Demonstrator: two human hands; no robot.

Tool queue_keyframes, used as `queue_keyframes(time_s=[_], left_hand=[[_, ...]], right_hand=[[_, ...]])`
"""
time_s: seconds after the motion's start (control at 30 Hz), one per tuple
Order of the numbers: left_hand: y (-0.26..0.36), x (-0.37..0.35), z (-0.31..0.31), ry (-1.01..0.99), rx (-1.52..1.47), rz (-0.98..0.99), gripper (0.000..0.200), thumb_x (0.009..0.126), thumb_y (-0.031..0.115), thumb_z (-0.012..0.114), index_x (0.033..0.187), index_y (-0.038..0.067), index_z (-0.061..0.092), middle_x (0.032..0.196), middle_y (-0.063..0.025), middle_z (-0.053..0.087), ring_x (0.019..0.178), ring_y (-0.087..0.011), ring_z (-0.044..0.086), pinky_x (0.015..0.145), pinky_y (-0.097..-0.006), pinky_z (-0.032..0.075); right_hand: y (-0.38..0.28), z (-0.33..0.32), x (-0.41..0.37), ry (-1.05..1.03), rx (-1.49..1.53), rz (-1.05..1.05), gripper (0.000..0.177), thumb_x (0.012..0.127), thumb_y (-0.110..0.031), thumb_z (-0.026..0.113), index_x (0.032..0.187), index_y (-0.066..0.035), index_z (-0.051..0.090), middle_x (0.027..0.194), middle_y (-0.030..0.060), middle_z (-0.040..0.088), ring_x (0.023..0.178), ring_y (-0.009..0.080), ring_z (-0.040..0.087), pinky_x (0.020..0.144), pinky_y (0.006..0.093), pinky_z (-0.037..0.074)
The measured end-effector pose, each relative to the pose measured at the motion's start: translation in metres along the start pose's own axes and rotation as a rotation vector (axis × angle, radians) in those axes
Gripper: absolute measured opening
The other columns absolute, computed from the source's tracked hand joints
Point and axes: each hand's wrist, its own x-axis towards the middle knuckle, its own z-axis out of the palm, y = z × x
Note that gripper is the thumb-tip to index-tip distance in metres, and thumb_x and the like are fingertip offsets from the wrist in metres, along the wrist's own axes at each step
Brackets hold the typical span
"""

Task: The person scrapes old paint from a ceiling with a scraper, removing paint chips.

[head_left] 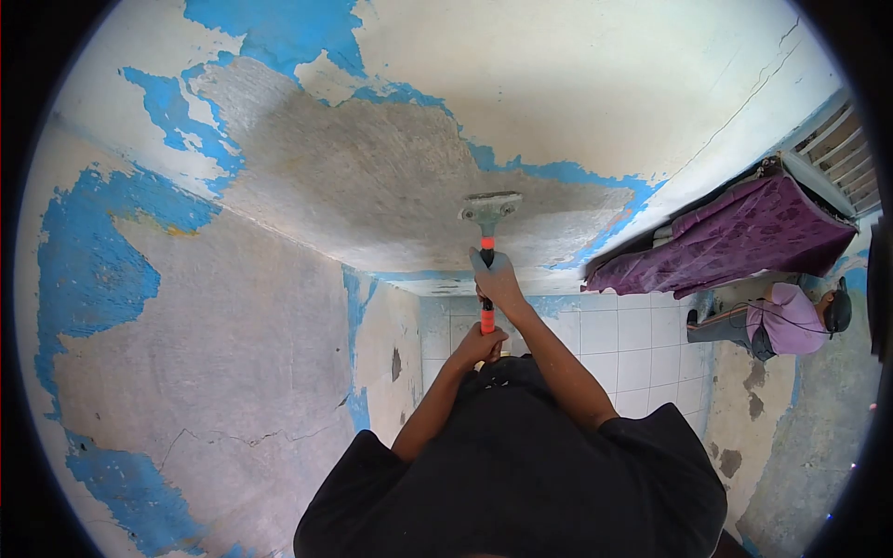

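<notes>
Scraper (pixel 487 228) out in front of the dark shirt (pixel 512 456), head up at the bare grey patch (pixel 363 149) of the wall; too hard to tell blade contact from a hair's gap. Grip closed round the handle: left hand (pixel 481 346) low, near the end, right hand (pixel 499 282) higher, towards the head. Could gouge the plaster with a corner of the blade, given a tilt or too much push. Could also skid at the rough edge of the blue paint (pixel 567 170), or twist with dusty or sweaty fingers. Possible risk of loose flakes dropping towards the arms and face.

Around the grey patch, ragged blue, then cream paint (pixel 577 84) with a thin crack (pixel 758 84) to the right; perhaps prone to break away in bigger pieces under hard scraping. To the left, another scraped wall (pixel 251 325), also cracked. Below, pale floor tiles (pixel 597 358). Farther right, purple cloth (pixel 735 232) in folds, exposed to dust, beside white bars (pixel 833 144). Beyond, another person (pixel 795 316) in pink top and dark cap, well apart from the blade.
</notes>
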Motion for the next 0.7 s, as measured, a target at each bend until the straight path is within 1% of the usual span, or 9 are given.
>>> queue_keyframes(time_s=[0.1, 0.17, 0.23, 0.37, 0.4, 0.5, 0.57, 0.6, 0.7], left_hand=[[0.025, -0.012, 0.009, 0.014, 0.035, 0.062, 0.028, 0.085, 0.015, 0.06, 0.061, 0.006, 0.047, 0.048, -0.0026, 0.045, 0.037, -0.0125, 0.042, 0.037, -0.0278, 0.031], [0.04, -0.016, 0.016, 0.033, 0.037, 0.08, 0.029, 0.085, 0.015, 0.06, 0.061, 0.006, 0.047, 0.048, -0.0024, 0.044, 0.036, -0.0128, 0.042, 0.037, -0.0278, 0.032], [0.028, -0.014, 0.012, 0.029, 0.03, 0.066, 0.029, 0.085, 0.016, 0.06, 0.061, 0.006, 0.047, 0.048, -0.0028, 0.045, 0.037, -0.0132, 0.043, 0.037, -0.0279, 0.033], [-0.012, -0.002, 0.001, -0.009, -0.057, -0.021, 0.029, 0.085, 0.016, 0.061, 0.062, 0.005, 0.047, 0.048, -0.0036, 0.046, 0.037, -0.0139, 0.045, 0.037, -0.0284, 0.035], [-0.004, -0.004, 0.002, 0.0, -0.015, 0.0, 0.029, 0.085, 0.016, 0.061, 0.061, 0.005, 0.047, 0.048, -0.0036, 0.046, 0.037, -0.0138, 0.044, 0.037, -0.0285, 0.035], [0.025, -0.016, 0.01, 0.012, 0.064, 0.041, 0.031, 0.085, 0.016, 0.061, 0.06, 0.006, 0.046, 0.048, -0.003, 0.044, 0.037, -0.0134, 0.043, 0.038, -0.0282, 0.034], [0.055, -0.028, 0.022, -0.007, 0.06, 0.042, 0.032, 0.085, 0.014, 0.061, 0.059, 0.007, 0.044, 0.048, -0.0021, 0.042, 0.038, -0.0125, 0.041, 0.038, -0.0273, 0.031], [0.051, -0.029, 0.023, 0.003, 0.051, 0.048, 0.032, 0.085, 0.014, 0.061, 0.058, 0.007, 0.043, 0.048, -0.0021, 0.041, 0.038, -0.0125, 0.041, 0.038, -0.0273, 0.031], [0.025, -0.022, 0.02, 0.01, 0.004, 0.042, 0.031, 0.085, 0.015, 0.061, 0.059, 0.007, 0.044, 0.048, -0.0025, 0.042, 0.038, -0.0127, 0.042, 0.038, -0.0275, 0.032]], right_hand=[[-0.045, 0.004, -0.015, 0.032, -0.015, -0.091, 0.04, 0.092, -0.032, 0.057, 0.065, -0.006, 0.044, 0.045, 0.0026, 0.044, 0.033, 0.0147, 0.045, 0.034, 0.0308, 0.039], [-0.046, 0.001, -0.014, -0.006, 0.021, -0.075, 0.04, 0.092, -0.032, 0.057, 0.065, -0.005, 0.044, 0.045, 0.0027, 0.044, 0.033, 0.0149, 0.045, 0.034, 0.0309, 0.039], [-0.045, 0.001, -0.011, -0.01, 0.03, -0.06, 0.04, 0.092, -0.032, 0.057, 0.064, -0.005, 0.045, 0.045, 0.0033, 0.045, 0.034, 0.0153, 0.046, 0.035, 0.0312, 0.04], [-0.005, 0.0, -0.008, 0.017, 0.012, 0.011, 0.041, 0.092, -0.033, 0.057, 0.064, -0.004, 0.046, 0.047, 0.0044, 0.047, 0.036, 0.0159, 0.049, 0.037, 0.0318, 0.041], [-0.012, 0.001, -0.009, 0.013, 0.01, 0.018, 0.041, 0.092, -0.033, 0.057, 0.064, -0.004, 0.046, 0.047, 0.0044, 0.047, 0.036, 0.016, 0.048, 0.037, 0.0319, 0.041], [-0.039, 0.003, -0.012, 0.045, 0.016, -0.09, 0.04, 0.092, -0.032, 0.058, 0.065, -0.006, 0.043, 0.046, 0.0025, 0.044, 0.033, 0.0149, 0.045, 0.034, 0.0309, 0.039], [-0.048, 0.0, -0.014, -0.02, 0.052, -0.046, 0.04, 0.092, -0.032, 0.058, 0.065, -0.007, 0.043, 0.045, 0.0021, 0.043, 0.033, 0.0145, 0.044, 0.034, 0.0308, 0.039], [-0.05, -0.002, -0.013, -0.053, 0.069, -0.029, 0.04, 0.092, -0.031, 0.057, 0.065, -0.007, 0.042, 0.045, 0.0019, 0.043, 0.033, 0.0142, 0.044, 0.034, 0.0308, 0.039], [-0.035, -0.001, -0.015, 0.035, 0.043, -0.006, 0.04, 0.092, -0.032, 0.057, 0.065, -0.007, 0.042, 0.045, 0.0015, 0.042, 0.033, 0.0135, 0.043, 0.034, 0.0305, 0.039]])
